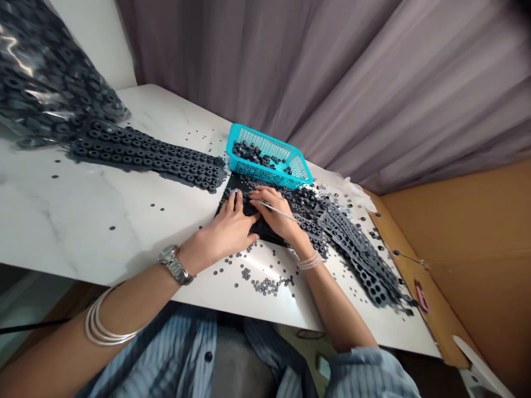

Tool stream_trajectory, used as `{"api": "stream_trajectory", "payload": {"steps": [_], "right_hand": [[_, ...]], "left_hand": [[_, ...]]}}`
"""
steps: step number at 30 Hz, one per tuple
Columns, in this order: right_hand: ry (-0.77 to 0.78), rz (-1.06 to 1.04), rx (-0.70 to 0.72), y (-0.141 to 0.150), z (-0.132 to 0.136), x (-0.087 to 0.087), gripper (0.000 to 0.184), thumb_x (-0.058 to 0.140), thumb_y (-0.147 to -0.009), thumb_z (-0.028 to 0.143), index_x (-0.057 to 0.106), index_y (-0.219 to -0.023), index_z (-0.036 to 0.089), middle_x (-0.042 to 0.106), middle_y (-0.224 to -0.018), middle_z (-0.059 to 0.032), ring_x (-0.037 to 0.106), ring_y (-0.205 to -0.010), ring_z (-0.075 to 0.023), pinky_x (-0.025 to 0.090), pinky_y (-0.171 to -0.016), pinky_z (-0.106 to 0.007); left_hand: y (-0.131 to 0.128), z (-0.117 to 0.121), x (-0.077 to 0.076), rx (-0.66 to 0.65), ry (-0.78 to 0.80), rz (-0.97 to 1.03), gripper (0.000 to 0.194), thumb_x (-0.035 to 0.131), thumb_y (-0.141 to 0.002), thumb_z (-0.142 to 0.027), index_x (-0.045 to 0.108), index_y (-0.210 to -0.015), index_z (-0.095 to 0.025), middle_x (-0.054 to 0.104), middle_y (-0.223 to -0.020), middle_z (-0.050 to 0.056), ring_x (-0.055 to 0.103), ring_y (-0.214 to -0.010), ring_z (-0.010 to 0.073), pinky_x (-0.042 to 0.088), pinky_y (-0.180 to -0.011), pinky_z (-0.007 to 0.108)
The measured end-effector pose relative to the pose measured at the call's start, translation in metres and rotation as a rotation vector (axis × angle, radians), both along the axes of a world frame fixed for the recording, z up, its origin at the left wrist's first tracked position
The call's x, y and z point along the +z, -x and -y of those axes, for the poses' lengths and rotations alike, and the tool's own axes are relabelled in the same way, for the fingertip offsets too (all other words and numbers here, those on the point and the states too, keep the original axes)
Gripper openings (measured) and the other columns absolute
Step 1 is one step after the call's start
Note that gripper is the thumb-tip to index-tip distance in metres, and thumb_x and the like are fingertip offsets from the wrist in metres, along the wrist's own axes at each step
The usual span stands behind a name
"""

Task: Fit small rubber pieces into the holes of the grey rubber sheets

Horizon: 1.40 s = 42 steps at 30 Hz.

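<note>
My left hand (230, 226) lies flat on a black rubber sheet (244, 218) on the white table (103, 210), fingers stretched out and pressing it down. A wristwatch sits on that wrist. My right hand (276, 213) is closed around a thin metal pick (276, 209) whose tip points left onto the same sheet. Small black rubber discs (265, 284) lie scattered on the table just in front of both hands.
A turquoise basket (298, 166) with black rubber rings stands behind my hands. Stacked black sheets of rings (145, 155) lie at the left, emptied sheets (360, 249) at the right. A plastic bag of sheets (45, 77) sits far left. Grey curtain behind, cardboard at right.
</note>
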State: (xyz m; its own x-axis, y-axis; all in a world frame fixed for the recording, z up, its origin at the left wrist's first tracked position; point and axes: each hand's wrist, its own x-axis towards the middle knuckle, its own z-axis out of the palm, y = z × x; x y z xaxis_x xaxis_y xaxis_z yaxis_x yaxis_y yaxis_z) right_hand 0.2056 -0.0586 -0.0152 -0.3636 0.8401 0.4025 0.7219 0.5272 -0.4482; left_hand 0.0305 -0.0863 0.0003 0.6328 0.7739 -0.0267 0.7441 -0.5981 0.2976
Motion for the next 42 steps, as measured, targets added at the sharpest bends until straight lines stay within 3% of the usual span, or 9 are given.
{"api": "stream_trajectory", "payload": {"steps": [6,15,18,23,28,32,35,42], "right_hand": [[0.011,0.048,0.036,0.000,-0.003,-0.008,0.016,0.049,-0.096,0.032,0.063,-0.101,0.024,0.068,-0.118,-0.0071,0.053,-0.126,-0.0223,0.043,-0.100,-0.042],[-0.068,0.156,0.059,0.005,-0.011,-0.012,0.018,0.040,-0.099,0.029,0.057,-0.102,0.023,0.065,-0.114,-0.0106,0.050,-0.127,-0.0236,0.044,-0.098,-0.041],[-0.091,0.147,-0.050,-0.001,-0.017,-0.014,0.017,0.039,-0.098,0.029,0.056,-0.098,0.023,0.062,-0.113,-0.0118,0.053,-0.119,-0.0260,0.045,-0.095,-0.042],[-0.092,0.025,-0.346,-0.030,-0.016,-0.007,0.015,0.042,-0.095,0.030,0.053,-0.088,0.024,0.063,-0.091,-0.0085,0.058,-0.092,-0.0258,0.047,-0.083,-0.042],[-0.082,-0.003,-0.317,-0.044,0.000,0.000,0.017,0.047,-0.094,0.037,0.056,-0.088,0.023,0.065,-0.097,-0.0078,0.060,-0.095,-0.0242,0.047,-0.083,-0.039],[0.011,-0.071,-0.340,-0.041,0.007,0.005,0.020,0.046,-0.095,0.039,0.058,-0.093,0.023,0.068,-0.078,-0.0018,0.062,-0.068,-0.0177,0.045,-0.068,-0.031],[-0.026,-0.104,-0.409,-0.041,0.007,0.007,0.020,0.046,-0.095,0.038,0.058,-0.092,0.023,0.065,-0.069,0.0001,0.058,-0.062,-0.0163,0.042,-0.065,-0.029],[-0.150,-0.124,-0.496,-0.043,0.003,0.000,0.018,0.046,-0.093,0.034,0.058,-0.085,0.022,0.064,-0.077,-0.0030,0.055,-0.068,-0.0173,0.041,-0.067,-0.030]], "left_hand": [[0.000,0.000,0.005,-0.011,0.026,-0.025,0.051,0.056,-0.090,-0.038,0.054,-0.135,-0.014,0.018,-0.158,0.025,0.010,-0.145,0.0464,0.022,-0.114,0.056],[0.000,-0.001,0.002,-0.033,0.001,-0.008,0.048,0.057,-0.090,-0.037,0.056,-0.133,-0.015,0.019,-0.158,0.021,0.012,-0.146,0.0432,0.022,-0.113,0.058],[0.001,0.000,0.004,-0.019,-0.005,-0.010,0.050,0.058,-0.089,-0.036,0.054,-0.136,-0.017,0.020,-0.159,0.021,0.017,-0.145,0.0434,0.023,-0.114,0.056],[0.002,0.002,0.003,-0.017,-0.010,0.008,0.054,0.058,-0.089,-0.036,0.049,-0.141,-0.020,0.019,-0.159,0.018,0.020,-0.144,0.0432,0.025,-0.112,0.056],[0.001,0.002,0.007,0.009,-0.027,-0.006,0.055,0.057,-0.090,-0.037,0.047,-0.142,-0.023,0.020,-0.159,0.018,0.017,-0.145,0.0437,0.023,-0.113,0.055],[0.007,0.005,0.018,0.010,-0.044,-0.082,0.062,0.058,-0.090,-0.038,0.041,-0.146,-0.019,0.027,-0.156,0.021,0.023,-0.143,0.0418,0.027,-0.112,0.052],[0.013,0.013,0.022,0.013,-0.094,-0.145,0.064,0.056,-0.090,-0.039,0.041,-0.146,-0.012,0.031,-0.153,0.025,0.027,-0.142,0.0407,0.029,-0.113,0.050],[0.011,0.029,0.005,-0.042,-0.179,-0.193,0.063,0.050,-0.093,-0.036,0.039,-0.145,-0.004,0.029,-0.154,0.025,0.027,-0.144,0.0353,0.028,-0.115,0.047]]}}
